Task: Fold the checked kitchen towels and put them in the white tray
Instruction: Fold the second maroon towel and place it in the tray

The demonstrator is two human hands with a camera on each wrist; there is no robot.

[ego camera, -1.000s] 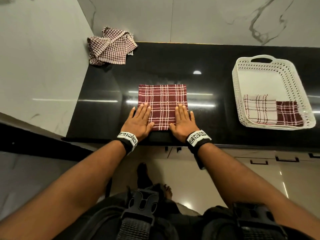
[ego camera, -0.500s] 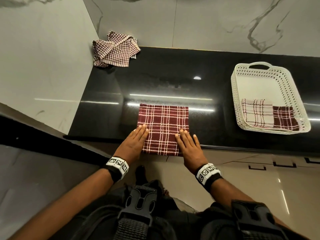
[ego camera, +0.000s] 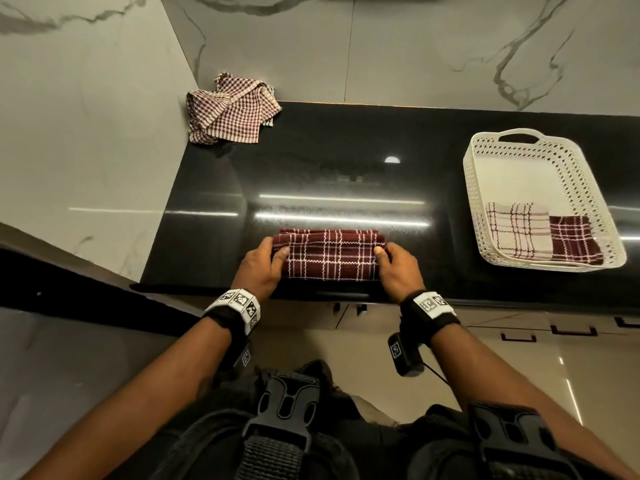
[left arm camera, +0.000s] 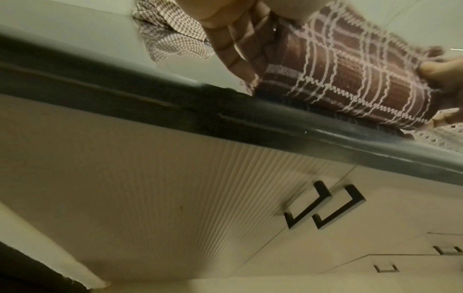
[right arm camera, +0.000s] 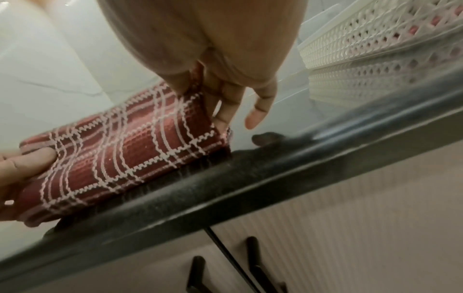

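A dark red checked towel (ego camera: 329, 254) lies near the front edge of the black counter (ego camera: 329, 174), its near half turned over onto the far half. My left hand (ego camera: 266, 258) pinches its left end, thumb on top. My right hand (ego camera: 393, 259) pinches its right end the same way. The left wrist view shows the towel (left arm camera: 345, 65) with my fingers (left arm camera: 233, 57) under the fold. In the right wrist view the towel (right arm camera: 130, 150) rests at the counter edge. A white tray (ego camera: 588, 174) at the right holds two folded checked towels (ego camera: 516, 226).
A crumpled small-checked towel (ego camera: 228, 112) lies in the back left corner against the marble wall. The tray's perforated side (right arm camera: 371, 33) appears in the right wrist view. Cabinet doors with black handles (left arm camera: 323, 206) run below the counter edge.
The towel was flat and square with both palms pressing on it. Both hands have since taken its near edge and turned it over away from me, making a narrower strip.
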